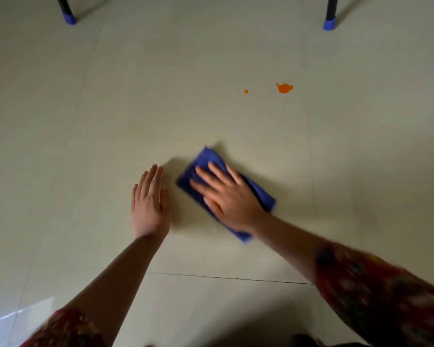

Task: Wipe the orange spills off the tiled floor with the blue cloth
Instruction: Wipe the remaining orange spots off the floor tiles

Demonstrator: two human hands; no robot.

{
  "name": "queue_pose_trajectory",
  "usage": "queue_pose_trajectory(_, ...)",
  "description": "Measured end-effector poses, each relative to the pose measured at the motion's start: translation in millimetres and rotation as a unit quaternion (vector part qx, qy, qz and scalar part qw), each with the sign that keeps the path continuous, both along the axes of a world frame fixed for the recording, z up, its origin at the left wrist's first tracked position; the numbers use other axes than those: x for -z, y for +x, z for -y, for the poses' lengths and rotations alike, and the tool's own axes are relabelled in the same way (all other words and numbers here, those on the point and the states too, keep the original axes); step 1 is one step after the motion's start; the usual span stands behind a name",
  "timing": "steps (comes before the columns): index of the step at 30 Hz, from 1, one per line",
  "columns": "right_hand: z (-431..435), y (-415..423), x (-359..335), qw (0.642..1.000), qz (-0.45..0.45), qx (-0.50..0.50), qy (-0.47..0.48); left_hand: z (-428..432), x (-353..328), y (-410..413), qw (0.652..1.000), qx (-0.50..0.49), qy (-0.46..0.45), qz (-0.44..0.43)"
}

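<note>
I see my right hand (229, 196) pressing flat on the folded blue cloth (211, 159). My left hand (149, 199) lies open on the pale tiled floor (110, 108). Two orange spills (284, 88) sit farther away.

nothing readable anywhere here, honestly; no labels, brand names, numbers or signs on any surface in view; the sleeve fabric only carries a blurred pattern, not lettering
</note>
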State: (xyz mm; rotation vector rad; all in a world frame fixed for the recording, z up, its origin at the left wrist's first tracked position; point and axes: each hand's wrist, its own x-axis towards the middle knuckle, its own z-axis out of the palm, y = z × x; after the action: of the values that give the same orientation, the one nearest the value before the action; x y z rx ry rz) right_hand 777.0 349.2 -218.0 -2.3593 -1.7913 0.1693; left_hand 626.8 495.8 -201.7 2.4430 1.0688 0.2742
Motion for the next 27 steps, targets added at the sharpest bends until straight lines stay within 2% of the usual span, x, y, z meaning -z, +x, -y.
queue_pose_trajectory(1, 41.7, -10.6, 0.0, 1.0, -0.003, -0.022, -0.015, 4.6, -0.9, 11.9, 1.0, 0.021, -0.002, 0.003)
queue_pose_trajectory(3, 116.3, -1.9, -3.0, 0.999, -0.012, 0.002, -0.035, 16.6, -0.2, 35.3, 0.997, 0.074, -0.014, 0.002)
queue_pose_trajectory(6, 165.7, 67.9, 0.5, 0.981, 0.013, 0.185, -0.063, 40.3, 1.8, 62.0, 0.988, 0.151, -0.018, -0.001)
queue_pose_trajectory(8, 151.9, 110.6, -2.4, 0.938, 0.016, 0.34, -0.06, 58.1, 4.6, 81.9, 0.98, 0.197, -0.019, -0.007)
queue_pose_trajectory(9, 134.8, 114.7, -2.2, 0.924, 0.013, 0.377, -0.056, 65.0, 5.6, 89.2, 0.977, 0.211, -0.014, -0.009)
queue_pose_trajectory(10, 123.8, 110.3, -0.9, 0.921, 0.017, 0.386, -0.048, 73.4, 6.9, 99.6, 0.974, 0.224, -0.012, -0.01)
queue_pose_trajectory(11, 115.0, 94.2, 0.2, 0.933, 0.02, 0.357, -0.043, 78.5, 7.8, 106.8, 0.973, 0.232, -0.012, -0.009)
queue_pose_trajectory(13, 140.0, 44.2, 2.2, 0.966, 0.012, 0.253, -0.055, 94.9, 9.1, 127.9, 0.966, 0.258, -0.018, -0.013)
queue_pose_trajectory(15, 197.3, 14.9, -2.3, 0.972, -0.006, 0.225, -0.067, 109.7, 11.3, 146.6, 0.957, 0.288, -0.011, -0.02)
queue_pose_trajectory(16, 225.9, 17.2, -3.2, 0.961, -0.014, 0.268, -0.064, 114.7, 13.0, 152.9, 0.952, 0.304, -0.004, -0.019)
queue_pose_trajectory(17, 252.6, 27.6, -3.4, 0.935, -0.017, 0.347, -0.068, 121.4, 15.2, 160.1, 0.947, 0.321, -0.003, -0.02)
queue_pose_trajectory(19, 278.5, 62.3, -4.0, 0.858, -0.027, 0.506, -0.08, 130.1, 18.8, 172.6, 0.938, 0.345, 0.0, -0.022)
queue_pose_trajectory(20, 277.1, 83.1, -1.5, 0.829, -0.027, 0.553, -0.081, 134.2, 20.0, 178.2, 0.935, 0.353, 0.004, -0.021)
queue_pose_trajectory(22, 252.8, 117.2, -1.3, 0.8, -0.031, 0.594, -0.075, 144.1, 20.0, 191.0, 0.931, 0.365, 0.015, -0.017)
queue_pose_trajectory(24, 228.6, 128.5, -1.9, 0.805, -0.023, 0.589, -0.067, 154.4, 17.9, 208.5, 0.924, 0.381, 0.017, -0.014)
queue_pose_trajectory(27, 234.7, 98.5, -7.1, 0.875, -0.051, 0.476, -0.074, 160.4, 18.2, 235.7, 0.914, 0.404, 0.031, -0.001)
